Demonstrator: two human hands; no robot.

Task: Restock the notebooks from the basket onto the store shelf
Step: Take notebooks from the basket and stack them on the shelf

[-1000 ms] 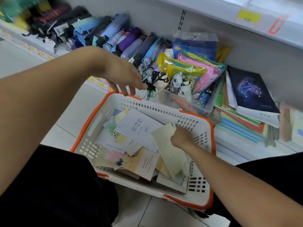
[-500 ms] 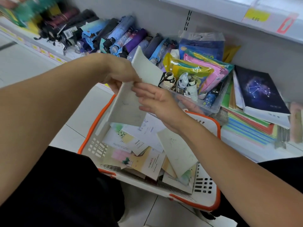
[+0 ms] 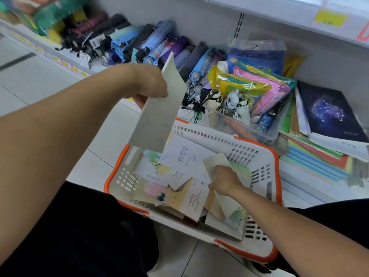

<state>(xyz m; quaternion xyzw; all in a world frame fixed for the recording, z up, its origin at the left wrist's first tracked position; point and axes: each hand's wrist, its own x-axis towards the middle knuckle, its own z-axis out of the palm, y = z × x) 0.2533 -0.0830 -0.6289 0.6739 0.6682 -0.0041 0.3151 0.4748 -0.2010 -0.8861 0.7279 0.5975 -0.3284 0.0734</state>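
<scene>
Folded umbrellas (image 3: 159, 47) and plastic pouches (image 3: 259, 86) crowd my shelf (image 3: 299, 188). My left hand (image 3: 147, 82) grips a cream notebook (image 3: 159, 108) above the basket (image 3: 257, 154); my right hand (image 3: 223, 181) pinches another notebook (image 3: 216, 162) inside it.

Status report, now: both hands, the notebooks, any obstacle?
Left hand holds pale notebook above basket. Right hand grips second notebook inside basket. Nothing visibly blocks the way.
</scene>
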